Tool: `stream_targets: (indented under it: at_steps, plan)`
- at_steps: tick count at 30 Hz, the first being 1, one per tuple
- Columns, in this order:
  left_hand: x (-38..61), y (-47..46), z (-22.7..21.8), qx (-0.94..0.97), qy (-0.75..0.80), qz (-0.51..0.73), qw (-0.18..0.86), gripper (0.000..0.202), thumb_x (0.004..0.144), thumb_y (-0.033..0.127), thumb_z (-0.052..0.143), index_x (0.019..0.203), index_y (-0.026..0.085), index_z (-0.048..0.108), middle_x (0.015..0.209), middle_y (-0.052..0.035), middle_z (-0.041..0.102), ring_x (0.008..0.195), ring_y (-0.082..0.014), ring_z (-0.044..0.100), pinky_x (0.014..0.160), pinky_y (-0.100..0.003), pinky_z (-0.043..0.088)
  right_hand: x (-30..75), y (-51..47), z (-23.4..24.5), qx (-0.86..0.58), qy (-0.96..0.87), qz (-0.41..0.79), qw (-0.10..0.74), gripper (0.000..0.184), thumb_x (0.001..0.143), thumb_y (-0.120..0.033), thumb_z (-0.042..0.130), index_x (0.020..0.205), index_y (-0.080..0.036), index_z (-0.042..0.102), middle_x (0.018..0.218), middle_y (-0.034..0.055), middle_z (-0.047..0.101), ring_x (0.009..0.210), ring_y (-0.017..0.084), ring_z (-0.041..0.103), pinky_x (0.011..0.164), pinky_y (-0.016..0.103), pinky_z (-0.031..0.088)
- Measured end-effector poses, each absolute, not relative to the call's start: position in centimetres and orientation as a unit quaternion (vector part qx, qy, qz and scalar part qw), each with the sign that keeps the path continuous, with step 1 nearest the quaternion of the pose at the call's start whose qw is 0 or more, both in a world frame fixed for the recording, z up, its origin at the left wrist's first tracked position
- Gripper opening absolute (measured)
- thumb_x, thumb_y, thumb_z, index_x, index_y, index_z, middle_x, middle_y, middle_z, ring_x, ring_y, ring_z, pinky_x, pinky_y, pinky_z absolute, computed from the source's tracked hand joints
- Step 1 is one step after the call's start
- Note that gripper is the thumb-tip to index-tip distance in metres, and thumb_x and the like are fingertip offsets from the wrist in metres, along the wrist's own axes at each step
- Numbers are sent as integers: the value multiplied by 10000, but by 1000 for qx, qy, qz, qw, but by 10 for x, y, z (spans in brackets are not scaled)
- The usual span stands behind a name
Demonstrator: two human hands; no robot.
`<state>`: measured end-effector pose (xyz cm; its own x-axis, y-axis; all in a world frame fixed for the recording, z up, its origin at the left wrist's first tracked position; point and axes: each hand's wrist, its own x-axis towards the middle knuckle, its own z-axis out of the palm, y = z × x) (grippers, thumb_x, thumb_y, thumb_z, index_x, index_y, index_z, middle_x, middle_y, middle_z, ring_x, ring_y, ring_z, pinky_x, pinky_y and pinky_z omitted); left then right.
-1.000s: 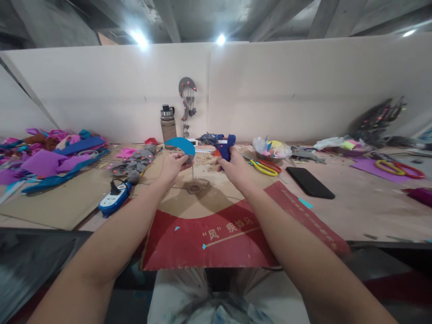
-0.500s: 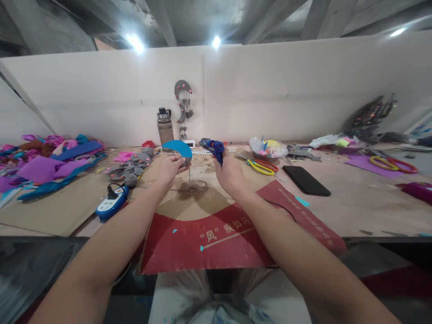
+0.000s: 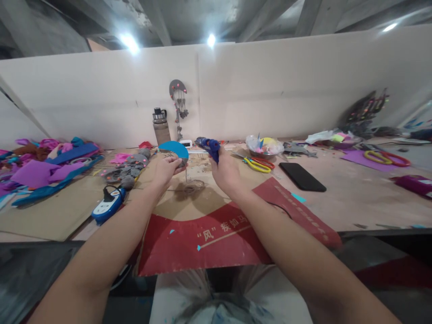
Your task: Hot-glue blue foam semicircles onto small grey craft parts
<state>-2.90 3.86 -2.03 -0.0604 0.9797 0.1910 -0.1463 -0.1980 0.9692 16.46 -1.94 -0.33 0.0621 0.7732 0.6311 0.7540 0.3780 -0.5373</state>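
Note:
My left hand (image 3: pixel 166 170) is closed on a blue half-round foam piece (image 3: pixel 173 148), held up above the table with a thin string hanging from it. My right hand (image 3: pixel 225 171) grips a blue hot glue gun (image 3: pixel 209 146), its nozzle pointing left toward the foam piece. Both hands hover over a red and tan cardboard sheet (image 3: pixel 216 234) that lies in front of me. A loose coil of string (image 3: pixel 189 186) rests on the cardboard below the hands.
Purple and blue foam scraps (image 3: pixel 43 166) pile at the left. A blue power strip (image 3: pixel 108 204), grey felt pieces (image 3: pixel 130 166), a water bottle (image 3: pixel 160 127), yellow scissors (image 3: pixel 258 165), a black phone (image 3: pixel 301 176) and a bowl of scraps (image 3: pixel 265 146) lie around.
My right hand has lifted the glue gun from the table and turned it toward the foam piece. My left hand holds the foam piece steady.

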Motion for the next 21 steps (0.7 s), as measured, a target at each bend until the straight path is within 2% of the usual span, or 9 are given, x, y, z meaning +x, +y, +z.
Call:
stream_targets:
  at_steps: [3,6,15,21]
  plan:
    - [-30,40,-21,506,424,589,466,94,708,179,669,651,126,617,729,-43,648,704,-147,650,796,-329,549,165,-17,-4,-517,-676,81,519,337,849,-255,480,1176,-184,524,1016,110,663,872,240,624,777,362,482]
    - [-30,41,-23,506,428,590,462,116,701,179,672,618,130,605,682,-28,620,666,-130,635,782,-315,551,163,-16,-6,-463,-708,89,526,366,831,-260,510,1191,-197,513,1025,102,663,895,241,615,802,372,476]
    - [-24,35,-18,501,434,596,453,148,694,179,678,578,145,594,670,-30,614,679,-151,656,806,-365,555,159,-22,-10,-473,-760,52,442,372,863,-246,457,1223,-165,503,1022,138,672,882,259,623,778,376,465]
    - [-25,35,-18,526,440,583,435,149,695,203,658,560,164,609,677,-23,637,686,-137,649,781,-301,554,157,-23,-10,-493,-768,39,406,377,850,-223,473,1217,-149,518,1002,142,673,896,256,621,771,363,457]
